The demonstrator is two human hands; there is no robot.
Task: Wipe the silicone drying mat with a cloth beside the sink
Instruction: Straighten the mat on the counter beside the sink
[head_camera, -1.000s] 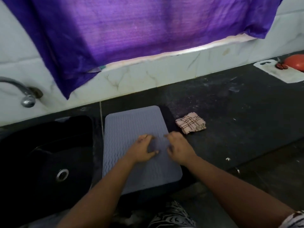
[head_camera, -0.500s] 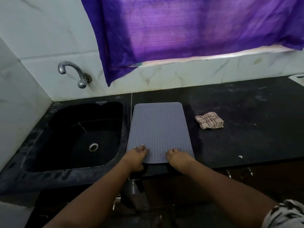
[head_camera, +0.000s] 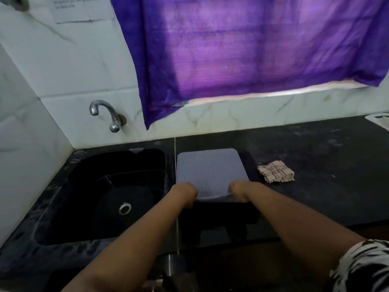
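A grey silicone drying mat (head_camera: 210,171) with a wavy ribbed surface lies on the black counter (head_camera: 315,186), just right of the sink (head_camera: 101,197). My left hand (head_camera: 185,193) grips the mat's near left corner and my right hand (head_camera: 239,191) grips its near right corner. The near edge is lifted off the counter and curls slightly. A folded checked cloth (head_camera: 275,172) lies on the counter to the right of the mat, untouched.
A chrome tap (head_camera: 107,114) juts from the white tiled wall above the sink. A purple curtain (head_camera: 252,49) hangs over the window. A white board's corner (head_camera: 379,120) shows at the far right edge.
Both hands slid from the mat's middle down to its near edge, moved out to the corners and closed on them. The view tilted up and left, showing more sink and wall.
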